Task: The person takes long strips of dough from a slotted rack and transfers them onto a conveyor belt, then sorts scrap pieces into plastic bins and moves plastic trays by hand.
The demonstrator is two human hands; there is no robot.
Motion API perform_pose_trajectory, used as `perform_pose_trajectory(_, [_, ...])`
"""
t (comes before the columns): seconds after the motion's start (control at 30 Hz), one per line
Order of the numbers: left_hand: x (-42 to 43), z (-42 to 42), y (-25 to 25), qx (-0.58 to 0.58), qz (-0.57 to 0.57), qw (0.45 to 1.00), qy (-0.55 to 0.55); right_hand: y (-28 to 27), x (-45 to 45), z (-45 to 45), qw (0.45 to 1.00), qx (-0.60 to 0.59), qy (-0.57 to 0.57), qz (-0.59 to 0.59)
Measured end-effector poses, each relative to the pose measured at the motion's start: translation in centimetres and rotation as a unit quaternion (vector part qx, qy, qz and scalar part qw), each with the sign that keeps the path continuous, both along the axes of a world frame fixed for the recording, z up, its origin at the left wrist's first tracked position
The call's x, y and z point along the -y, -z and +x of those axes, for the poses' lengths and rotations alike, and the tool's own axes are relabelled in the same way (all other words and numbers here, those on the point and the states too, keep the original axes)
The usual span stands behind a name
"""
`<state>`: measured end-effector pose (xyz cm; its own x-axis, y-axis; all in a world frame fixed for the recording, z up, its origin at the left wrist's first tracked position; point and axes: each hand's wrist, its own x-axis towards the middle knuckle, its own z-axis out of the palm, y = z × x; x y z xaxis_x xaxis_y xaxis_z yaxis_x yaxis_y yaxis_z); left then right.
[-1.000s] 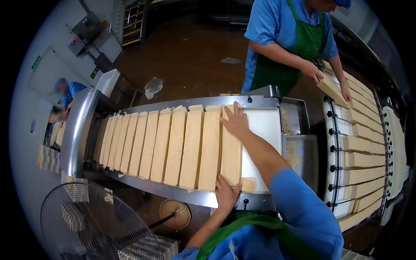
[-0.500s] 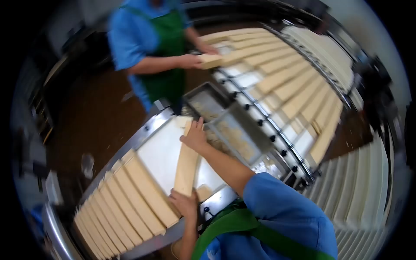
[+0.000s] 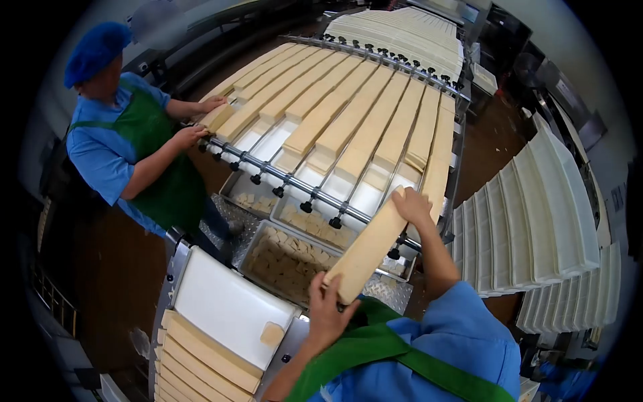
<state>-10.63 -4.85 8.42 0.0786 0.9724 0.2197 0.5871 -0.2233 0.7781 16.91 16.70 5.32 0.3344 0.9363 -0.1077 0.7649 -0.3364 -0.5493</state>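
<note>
One tan slab (image 3: 370,246) between left hand (image 3: 327,311) and right hand (image 3: 413,206)

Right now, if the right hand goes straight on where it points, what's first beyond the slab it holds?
Probably the near end of a pale slab lying past the right hand; height is unclear, so it might pass over.

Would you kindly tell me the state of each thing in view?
Held slab: supported at both ends
Left hand: gripping its near end
Right hand: gripping its far end
Co-worker's slab: held two-handed
Far conveyor: loaded with slabs side by side
Near conveyor: partly covered
Bins: holding pale pieces
White trays: stacked
</note>
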Motion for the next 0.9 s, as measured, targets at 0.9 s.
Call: perform_pose_trajectory(0.9, [-8.7,10.8,1.6,0.084,-0.111,0.986,0.096,0.5,4.6,-0.5,0.978,0.039,-0.193,0.061])
